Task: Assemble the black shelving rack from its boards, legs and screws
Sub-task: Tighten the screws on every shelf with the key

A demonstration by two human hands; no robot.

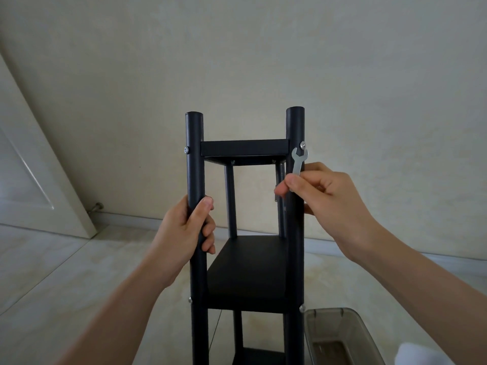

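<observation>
Lower right corner, nearest the camera: a smoky translucent plastic bin (340,335) on the floor just beside the rack's right front leg. A white blurred shape sits at the bottom right edge; cannot tell what it is.

Black shelving rack (245,272) stands upright on the pale tiled floor (52,272), centre of view, in front of the wall. Matte black throughout. Round tubular legs, flat boards between them. Middle board (247,270) seen from above; a lower board (259,356) barely shows at the bottom edge. Silver screw heads mark where the middle board meets the front legs.

Left hand (187,233) wrapped around the left front leg (195,164), fingers curled round the tube, thumb up along it.

Right hand (324,196) pinches the handle of a small flat silver wrench (299,162) between thumb and forefinger, beside the right front leg (295,127). The wrench's open head points up, just below a protruding silver screw (303,145) on that leg; whether they touch, cannot tell.

Top board (243,148) seen edge-on and from beneath, with small screws on its underside. Front legs rise above it, ending in rounded caps. Two back legs are visible through the gap.

Behind: a plain cream wall (237,61), with a white door (31,180) at far left.
</observation>
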